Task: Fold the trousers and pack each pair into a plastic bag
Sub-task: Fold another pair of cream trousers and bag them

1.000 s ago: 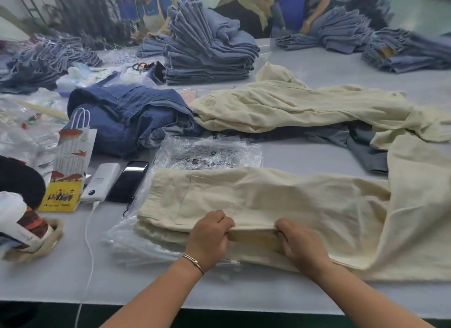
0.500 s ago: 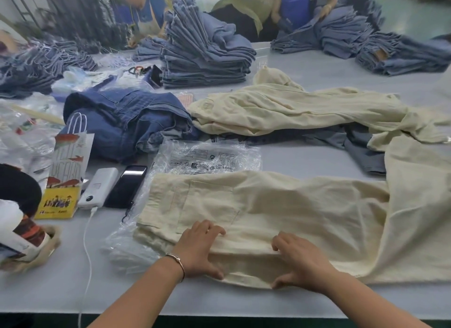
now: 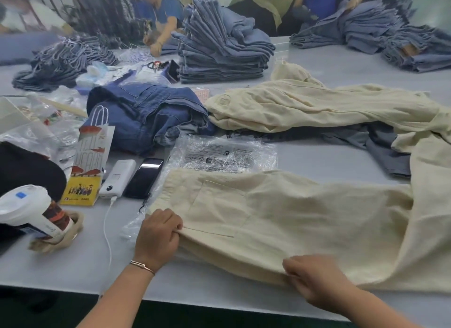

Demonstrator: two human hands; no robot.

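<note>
Cream trousers spread flat on the near part of the grey table, waist end to the left, back pocket facing up, legs running off to the right and bending away. Left hand at the left near corner, fingers curled, pinching the near edge of the cloth; thin bracelet on that wrist. Right hand farther right along the same near edge, fingers curled down onto the cloth, apparently gripping the edge, though the fingertips are hidden. Clear plastic bag lying partly under the waist end, printed part showing beyond the far edge, a crumpled bit sticking out just left of the left hand.

Behind the bag, a second cream pair heaped loosely, a grey garment under it. To its left, a rumpled pile of dark denim. Farther back, a tall stack of folded jeans, more jeans at both far corners.

Left of the trousers: a black phone just beside a white power bank with its white cable trailing to the near edge; a small paper gift bag lying next to those; a lidded cup tipped over at the left edge.

Other people at the far side, blurred.
</note>
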